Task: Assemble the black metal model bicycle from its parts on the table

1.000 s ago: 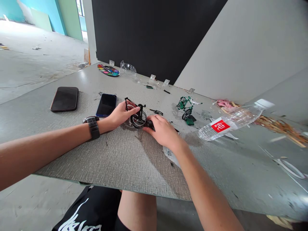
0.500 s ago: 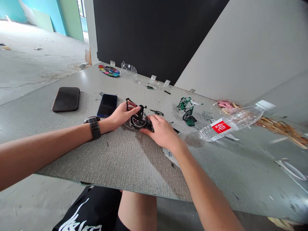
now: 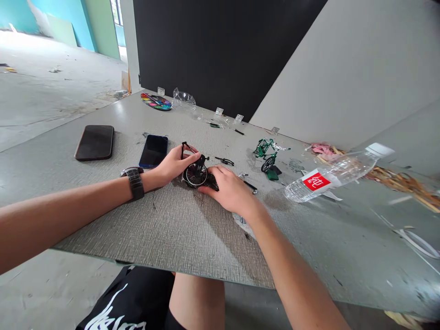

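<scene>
Left hand [image 3: 173,164]: thumb and fingers closed on the frame of a small black toy bicycle [image 3: 196,172], which sits on the grey table [image 3: 178,229] near its middle, leaning toward the person. A black watch [image 3: 134,182] is on that wrist.

Right hand [image 3: 229,190]: laid palm down over the other end of the toy bicycle, fingertips curled onto it and covering its second wheel. One spoked wheel shows between the two hands.

Just beyond the hands lies a loose black handlebar piece [image 3: 224,161]. A dark blue phone [image 3: 153,151] lies face up just beside the left hand, and a second phone in a brown case [image 3: 95,142] lies farther left, apart from it.

To the right stands a finished green toy bicycle [image 3: 266,151], upright, well apart from the black one. A clear water bottle with a red label [image 3: 332,175] lies on its side farther right. A round paint palette [image 3: 156,101] and a crumpled clear bag [image 3: 184,98] sit at the far edge of the table.
</scene>
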Available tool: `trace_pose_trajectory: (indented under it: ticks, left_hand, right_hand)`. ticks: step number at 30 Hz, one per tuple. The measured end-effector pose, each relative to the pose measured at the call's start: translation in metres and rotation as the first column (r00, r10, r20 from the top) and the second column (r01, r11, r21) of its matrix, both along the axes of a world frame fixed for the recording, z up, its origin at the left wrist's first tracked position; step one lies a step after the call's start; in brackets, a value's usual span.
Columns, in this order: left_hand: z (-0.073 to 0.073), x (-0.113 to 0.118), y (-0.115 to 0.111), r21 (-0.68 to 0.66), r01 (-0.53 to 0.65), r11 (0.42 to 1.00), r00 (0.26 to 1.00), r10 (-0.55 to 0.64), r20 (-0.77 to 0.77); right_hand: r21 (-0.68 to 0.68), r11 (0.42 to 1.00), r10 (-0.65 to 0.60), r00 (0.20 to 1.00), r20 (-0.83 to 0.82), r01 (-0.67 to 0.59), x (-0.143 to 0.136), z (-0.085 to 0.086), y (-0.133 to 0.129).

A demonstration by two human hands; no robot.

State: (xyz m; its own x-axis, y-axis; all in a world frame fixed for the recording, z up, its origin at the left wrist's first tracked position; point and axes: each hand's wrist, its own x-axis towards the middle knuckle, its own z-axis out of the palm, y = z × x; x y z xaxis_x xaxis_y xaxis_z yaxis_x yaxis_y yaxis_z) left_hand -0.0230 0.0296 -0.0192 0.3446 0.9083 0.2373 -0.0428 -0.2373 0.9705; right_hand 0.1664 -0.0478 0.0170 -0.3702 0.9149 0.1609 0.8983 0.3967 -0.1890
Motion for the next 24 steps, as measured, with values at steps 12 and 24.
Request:
trace_pose_trajectory:
  ticks: [12,24]
  left_hand:
    - [0.005,0.001,-0.004,-0.06,-0.022,0.998,1.0,0.022,0.013]
    - [0.003,0.001,-0.001,-0.044,-0.01,0.999,1.0,0.01,-0.004]
  right_hand:
    - [-0.049,0.991,-0.121,0.993,0.018,0.121,0.01,0.008,0.0]
    - [0.031,0.999,-0.027,0.999,-0.023,0.028,0.005,0.007,-0.002]
